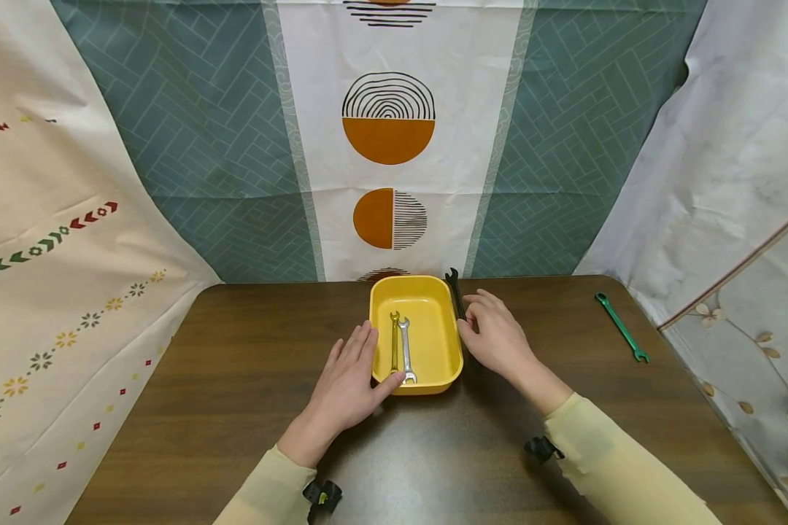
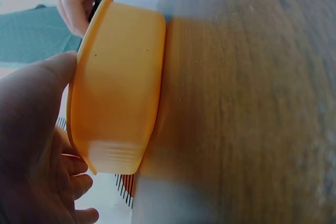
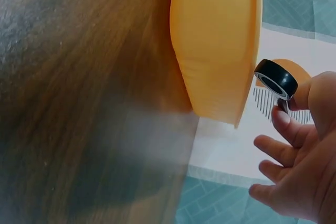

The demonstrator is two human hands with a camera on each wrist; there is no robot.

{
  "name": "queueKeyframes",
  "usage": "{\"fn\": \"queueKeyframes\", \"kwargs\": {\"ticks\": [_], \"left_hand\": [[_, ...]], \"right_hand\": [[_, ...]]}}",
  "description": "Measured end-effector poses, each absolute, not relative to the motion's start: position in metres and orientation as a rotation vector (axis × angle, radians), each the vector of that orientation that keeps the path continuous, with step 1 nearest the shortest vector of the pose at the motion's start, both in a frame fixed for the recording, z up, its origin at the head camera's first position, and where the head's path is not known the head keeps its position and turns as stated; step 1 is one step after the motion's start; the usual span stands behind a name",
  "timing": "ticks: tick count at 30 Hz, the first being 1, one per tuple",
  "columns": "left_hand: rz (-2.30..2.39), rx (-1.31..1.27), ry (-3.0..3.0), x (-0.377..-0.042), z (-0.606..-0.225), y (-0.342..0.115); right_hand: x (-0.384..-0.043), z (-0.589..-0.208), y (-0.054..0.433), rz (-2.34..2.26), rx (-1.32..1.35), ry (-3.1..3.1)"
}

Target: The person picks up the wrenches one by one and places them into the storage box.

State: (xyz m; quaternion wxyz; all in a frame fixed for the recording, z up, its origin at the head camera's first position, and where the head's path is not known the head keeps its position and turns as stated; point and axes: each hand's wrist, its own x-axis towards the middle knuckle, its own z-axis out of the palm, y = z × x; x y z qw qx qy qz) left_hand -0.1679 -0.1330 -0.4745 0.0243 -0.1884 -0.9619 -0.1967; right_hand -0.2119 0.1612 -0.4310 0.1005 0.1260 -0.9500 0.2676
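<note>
A yellow tray [image 1: 436,343] stands mid-table, holding a gold wrench [image 1: 395,343] and a silver wrench [image 1: 406,351] side by side. My left hand [image 1: 344,383] rests against its left side with fingers extended, the thumb at the near rim. Just beyond the right rim, my right hand [image 1: 499,339] pinches a black wrench [image 1: 456,290] between thumb and forefinger. In the right wrist view the black wrench's ring end [image 3: 278,80] shows beside the rim, above the table; the other fingers are spread below it.
A green wrench [image 1: 622,328] lies on the right part of the brown wooden table [image 1: 249,350]. Behind the table's far edge hangs a patterned curtain [image 1: 223,146], with pale cloths on both sides.
</note>
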Motion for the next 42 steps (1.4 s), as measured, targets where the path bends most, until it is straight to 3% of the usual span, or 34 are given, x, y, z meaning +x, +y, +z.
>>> {"fn": "queueKeyframes", "kwargs": {"ticks": [42], "left_hand": [[-0.580,-0.592,-2.973,-0.169,-0.473,-0.133]], "right_hand": [[-0.217,-0.435,0.119,0.857,0.363,-2.834]]}}
